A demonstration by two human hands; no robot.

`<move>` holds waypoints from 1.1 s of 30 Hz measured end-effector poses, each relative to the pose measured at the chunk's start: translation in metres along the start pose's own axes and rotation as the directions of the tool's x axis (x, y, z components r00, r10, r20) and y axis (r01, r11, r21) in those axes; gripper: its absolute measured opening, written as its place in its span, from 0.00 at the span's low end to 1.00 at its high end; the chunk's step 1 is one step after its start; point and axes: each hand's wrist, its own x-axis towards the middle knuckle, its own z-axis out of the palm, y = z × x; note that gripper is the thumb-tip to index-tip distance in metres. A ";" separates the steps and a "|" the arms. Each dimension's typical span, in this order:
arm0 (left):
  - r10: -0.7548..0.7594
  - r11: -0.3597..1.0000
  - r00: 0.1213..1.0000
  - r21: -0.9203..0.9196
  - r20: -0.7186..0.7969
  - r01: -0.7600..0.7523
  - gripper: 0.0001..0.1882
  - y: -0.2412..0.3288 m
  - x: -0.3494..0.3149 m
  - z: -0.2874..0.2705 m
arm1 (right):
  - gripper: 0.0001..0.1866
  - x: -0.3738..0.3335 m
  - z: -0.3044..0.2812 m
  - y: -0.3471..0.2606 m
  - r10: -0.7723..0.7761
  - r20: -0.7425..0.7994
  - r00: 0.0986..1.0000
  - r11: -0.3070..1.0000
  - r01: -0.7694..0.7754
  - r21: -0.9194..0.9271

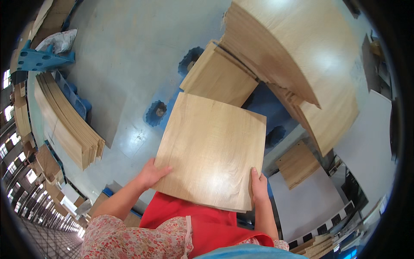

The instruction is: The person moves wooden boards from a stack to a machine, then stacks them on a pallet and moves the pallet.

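Head view: from where I'm standing, the person has a squarish pale-brown wood-grain board (213,149) held out at waist height w/ both hands, just in front of a bright red apron (172,211). L hand (153,172) grips the near part of the L edge: thumb flat on the top face, other fingers mostly hidden, pinching the board's edge. R hand (259,185) has the R edge the same way, thumb up along the face, the rest largely out of sight (a 2nd layer peeks out at the lower R corner, so prob. more than one sheet there). Sleeves are a pink-and-cream floral fabric (129,239).

Just beyond, partly covered from view, a similar tan wood-grain panel (222,77) lies over a blue plastic pallet (170,113) w/ scalloped round cups; can't tell if it touches the held board. Upper R, a tall stack of large light-wood sheets (276,47), edges uneven. Lower down on the R, a small brown wooden board (299,165) rests on a pale grey flat surface (308,198). Far L, a long stack of narrow-looking wood panels (69,121) near the grey floor's (116,77) edge, plus a crumpled whitish plastic bag (60,42) by a blue plastic pallet piece w/ holes (43,59).
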 end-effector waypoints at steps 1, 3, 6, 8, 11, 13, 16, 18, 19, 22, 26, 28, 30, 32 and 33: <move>0.035 0.998 0.999 -0.045 0.032 -0.033 0.36 -0.002 -0.016 -0.003 | 0.24 -0.018 -0.002 -0.005 -0.061 -0.001 0.998 0.998 0.061 -0.005; 0.113 0.985 0.991 -0.138 0.074 -0.102 0.39 0.002 -0.052 -0.012 | 0.23 -0.056 -0.004 -0.015 -0.190 0.014 0.982 0.982 0.190 -0.016; 0.195 0.981 0.979 0.000 -0.054 -0.196 0.39 0.026 -0.103 -0.020 | 0.21 -0.093 -0.010 -0.005 -0.309 -0.062 0.949 0.949 0.311 0.040; 0.288 0.955 0.956 0.090 -0.050 -0.283 0.39 0.039 -0.128 -0.029 | 0.20 -0.119 -0.010 -0.005 -0.383 -0.122 0.916 0.913 0.395 0.100; 0.464 0.864 0.886 0.229 -0.012 -0.449 0.41 0.071 -0.161 -0.036 | 0.19 -0.154 -0.014 -0.007 -0.453 -0.238 0.859 0.834 0.503 0.226; 0.537 0.827 0.843 0.196 0.004 -0.528 0.41 0.092 -0.181 -0.036 | 0.19 -0.177 -0.017 -0.014 -0.496 -0.323 0.806 0.763 0.582 0.280; 0.716 0.665 0.685 0.167 0.137 -0.728 0.40 0.130 -0.204 -0.019 | 0.19 -0.203 -0.042 -0.007 -0.596 -0.454 0.662 0.680 0.717 0.153; 0.796 0.539 0.576 0.215 0.187 -0.814 0.38 0.159 -0.231 0.005 | 0.19 -0.213 -0.057 0.003 -0.569 -0.557 0.605 0.593 0.771 0.231; 0.814 0.490 0.544 0.260 0.206 -0.832 0.37 0.172 -0.250 0.021 | 0.19 -0.214 -0.066 0.011 -0.534 -0.609 0.586 0.543 0.790 0.283; 0.829 0.438 0.423 0.047 0.367 -0.898 0.37 0.208 -0.289 0.065 | 0.19 -0.235 -0.093 0.021 -0.457 -0.764 0.456 0.421 0.867 0.266; 0.881 -0.037 -0.005 0.057 0.472 -0.998 0.38 0.236 -0.346 0.120 | 0.19 -0.255 -0.130 0.028 -0.364 -0.899 0.244 0.060 0.969 0.239; 0.833 -0.204 -0.156 0.032 0.532 -0.978 0.38 0.249 -0.385 0.167 | 0.20 -0.262 -0.157 0.041 -0.249 -0.950 0.187 -0.053 0.977 0.206; 0.757 -0.348 -0.296 -0.024 0.582 -0.937 0.38 0.248 -0.424 0.219 | 0.21 -0.276 -0.184 0.064 -0.156 -0.967 0.200 -0.125 0.967 0.220; 0.691 -0.382 -0.329 -0.061 0.644 -0.922 0.37 0.249 -0.462 0.253 | 0.23 -0.280 -0.209 0.067 -0.113 -0.981 0.156 -0.257 0.949 0.180; 0.654 -0.420 -0.353 -0.067 0.669 -0.905 0.36 0.243 -0.485 0.275 | 0.24 -0.279 -0.226 0.071 -0.095 -0.986 0.138 -0.345 0.924 0.162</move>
